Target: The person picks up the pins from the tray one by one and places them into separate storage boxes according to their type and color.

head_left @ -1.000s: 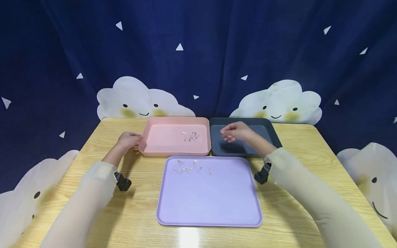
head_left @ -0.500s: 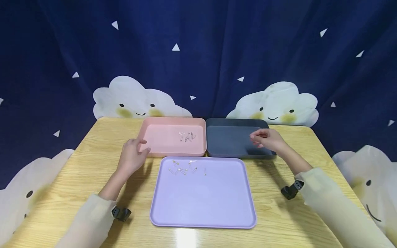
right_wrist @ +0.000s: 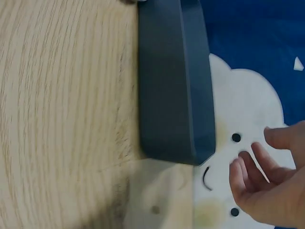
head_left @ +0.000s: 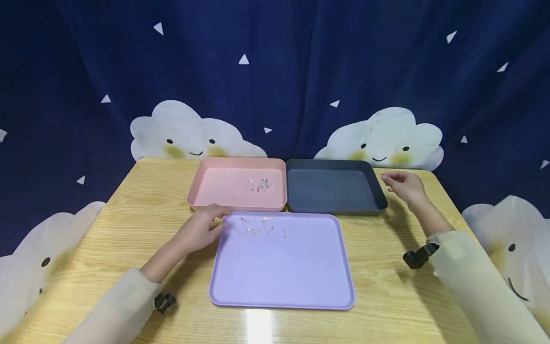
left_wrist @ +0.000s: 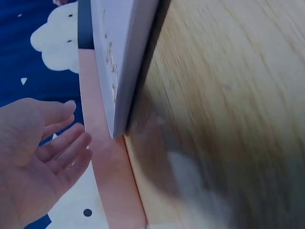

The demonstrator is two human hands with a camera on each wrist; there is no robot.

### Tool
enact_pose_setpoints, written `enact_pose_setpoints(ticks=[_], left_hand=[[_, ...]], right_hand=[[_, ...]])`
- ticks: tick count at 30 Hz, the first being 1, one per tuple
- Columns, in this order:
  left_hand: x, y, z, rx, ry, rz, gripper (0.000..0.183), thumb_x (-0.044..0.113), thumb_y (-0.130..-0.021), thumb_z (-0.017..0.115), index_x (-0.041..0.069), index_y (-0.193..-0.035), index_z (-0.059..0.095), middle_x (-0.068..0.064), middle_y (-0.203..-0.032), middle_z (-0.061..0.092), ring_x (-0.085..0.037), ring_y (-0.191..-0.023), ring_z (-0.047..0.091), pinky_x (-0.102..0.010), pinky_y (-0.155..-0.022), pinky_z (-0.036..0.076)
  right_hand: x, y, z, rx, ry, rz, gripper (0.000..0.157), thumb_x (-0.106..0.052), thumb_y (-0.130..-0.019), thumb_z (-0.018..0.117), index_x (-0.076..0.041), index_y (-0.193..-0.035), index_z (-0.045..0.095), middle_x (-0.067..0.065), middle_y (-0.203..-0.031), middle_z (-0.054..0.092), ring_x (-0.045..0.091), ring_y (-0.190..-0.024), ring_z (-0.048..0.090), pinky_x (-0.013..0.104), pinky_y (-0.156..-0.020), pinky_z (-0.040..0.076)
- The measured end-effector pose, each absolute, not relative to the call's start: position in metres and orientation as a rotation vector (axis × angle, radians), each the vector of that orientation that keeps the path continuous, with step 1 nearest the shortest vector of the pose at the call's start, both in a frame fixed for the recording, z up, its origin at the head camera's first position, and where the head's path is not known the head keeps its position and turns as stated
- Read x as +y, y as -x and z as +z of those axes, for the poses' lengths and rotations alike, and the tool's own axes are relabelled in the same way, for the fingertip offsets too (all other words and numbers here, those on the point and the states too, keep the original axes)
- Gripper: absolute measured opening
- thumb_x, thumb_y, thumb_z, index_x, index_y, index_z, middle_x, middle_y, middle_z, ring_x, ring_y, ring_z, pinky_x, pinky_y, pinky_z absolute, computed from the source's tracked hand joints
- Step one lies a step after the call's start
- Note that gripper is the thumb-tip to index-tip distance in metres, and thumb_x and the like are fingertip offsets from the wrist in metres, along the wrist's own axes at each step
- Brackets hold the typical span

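Note:
My left hand (head_left: 197,231) hovers at the far left corner of the lavender tray (head_left: 283,282), its fingers loosely bent and nothing between them. Several gold safety pins (head_left: 253,231) lie scattered along the far part of that tray. In the pink tray (head_left: 219,188), several silver safety pins (head_left: 261,185) sit in a cluster toward the right. My right hand (head_left: 405,186) is beyond the right side of the dark grey tray (head_left: 331,188), thumb and fingers loosely curved. In the right wrist view the right hand (right_wrist: 271,176) has a visible gap between thumb and fingers, holding nothing.
The pink and dark grey trays stand side by side behind the lavender one on a wooden table (head_left: 167,191). A navy curtain (head_left: 283,71) with cloud faces hangs behind the table.
My left hand has moved from the pink tray's left side right and nearer, to the lavender tray's corner. My right hand has moved right, from over the dark grey tray to beyond it.

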State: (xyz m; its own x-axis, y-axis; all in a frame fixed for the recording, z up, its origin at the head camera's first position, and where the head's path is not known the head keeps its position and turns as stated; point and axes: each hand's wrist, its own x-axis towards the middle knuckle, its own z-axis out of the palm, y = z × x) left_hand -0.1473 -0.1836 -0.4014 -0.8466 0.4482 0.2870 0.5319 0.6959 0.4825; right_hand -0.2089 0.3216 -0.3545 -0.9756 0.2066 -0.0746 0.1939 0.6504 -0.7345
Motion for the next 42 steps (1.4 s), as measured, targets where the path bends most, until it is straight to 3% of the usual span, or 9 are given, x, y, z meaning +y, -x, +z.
enact_pose_setpoints(ticks=[3,8,11,14,17,25,30,34,42], left_hand=[[-0.178,0.149,-0.401,-2.743,0.921,-0.798,0.024,0.005,-0.082,0.071,0.002,-0.106,0.068,-0.01,-0.107,0.071,-0.025,-0.099,0.066,-0.041,-0.087,0.056],[-0.165,0.157,-0.4,-2.748,1.094,-0.681,0.019,0.005,-0.078,0.075,0.004,-0.097,0.07,-0.007,-0.098,0.071,-0.021,-0.094,0.066,-0.037,-0.086,0.056],[-0.159,0.161,-0.402,-2.779,1.167,-0.591,0.019,0.004,-0.076,0.076,0.006,-0.095,0.071,-0.006,-0.095,0.071,-0.02,-0.092,0.065,-0.034,-0.086,0.056],[-0.155,0.164,-0.404,-2.816,1.199,-0.529,0.021,0.001,-0.075,0.077,0.006,-0.095,0.072,-0.005,-0.094,0.07,-0.018,-0.089,0.062,-0.032,-0.084,0.056],[-0.152,0.165,-0.403,-2.846,1.197,-0.503,0.022,0.001,-0.073,0.077,0.006,-0.095,0.072,-0.005,-0.093,0.069,-0.017,-0.085,0.061,-0.03,-0.08,0.055],[-0.15,0.169,-0.404,-2.811,1.254,-0.503,0.019,-0.002,-0.073,0.077,0.005,-0.089,0.073,-0.005,-0.086,0.07,-0.015,-0.08,0.063,-0.025,-0.076,0.056],[-0.148,0.17,-0.404,-2.798,1.322,-0.525,0.016,0.001,-0.073,0.078,0.006,-0.087,0.073,-0.003,-0.083,0.07,-0.012,-0.077,0.063,-0.022,-0.074,0.056],[-0.144,0.175,-0.404,-2.833,1.346,-0.539,0.013,0.002,-0.072,0.079,0.008,-0.082,0.072,0.0,-0.077,0.069,-0.008,-0.072,0.059,-0.019,-0.068,0.052],[-0.142,0.182,-0.401,-2.887,1.371,-0.494,0.013,0.003,-0.071,0.079,0.011,-0.071,0.069,0.003,-0.069,0.067,-0.004,-0.065,0.054,-0.014,-0.062,0.048]], right_hand=[[0.328,0.214,-0.358,-2.831,0.428,1.244,0.052,-0.037,-0.098,0.05,0.004,-0.129,0.054,-0.008,-0.092,0.062,-0.012,-0.068,0.048,0.01,-0.065,0.047],[0.346,0.224,-0.37,-2.846,0.482,1.548,0.063,-0.036,-0.099,0.047,0.007,-0.143,0.037,0.022,-0.133,0.056,-0.015,-0.073,0.054,0.015,-0.083,0.055],[0.361,0.232,-0.379,-2.772,0.523,1.903,0.05,-0.03,-0.099,0.049,-0.001,-0.139,0.046,0.005,-0.11,0.071,-0.011,-0.074,0.061,0.015,-0.082,0.056],[0.373,0.238,-0.384,-2.698,0.516,2.164,0.021,-0.023,-0.099,0.048,-0.02,-0.109,0.066,-0.02,-0.08,0.068,-0.006,-0.075,0.065,0.013,-0.073,0.056],[0.379,0.241,-0.385,-2.745,0.487,2.216,0.031,-0.024,-0.1,0.046,-0.035,-0.079,0.065,-0.021,-0.076,0.069,-0.006,-0.075,0.065,0.013,-0.07,0.054],[0.381,0.242,-0.384,-2.88,0.503,2.086,0.036,-0.023,-0.1,0.047,-0.037,-0.072,0.064,-0.022,-0.073,0.066,-0.006,-0.072,0.062,0.012,-0.07,0.053],[0.379,0.243,-0.385,-2.926,0.521,1.973,0.017,-0.023,-0.1,0.047,-0.025,-0.098,0.064,-0.022,-0.072,0.063,-0.006,-0.072,0.06,0.013,-0.069,0.053],[0.374,0.245,-0.383,-2.978,0.564,1.844,0.046,-0.024,-0.101,0.046,-0.001,-0.141,0.041,-0.023,-0.07,0.06,-0.007,-0.071,0.058,0.013,-0.069,0.053],[0.369,0.247,-0.381,-2.949,0.625,1.838,0.031,-0.02,-0.1,0.047,-0.012,-0.13,0.053,-0.021,-0.068,0.062,-0.004,-0.069,0.061,0.015,-0.07,0.055]])
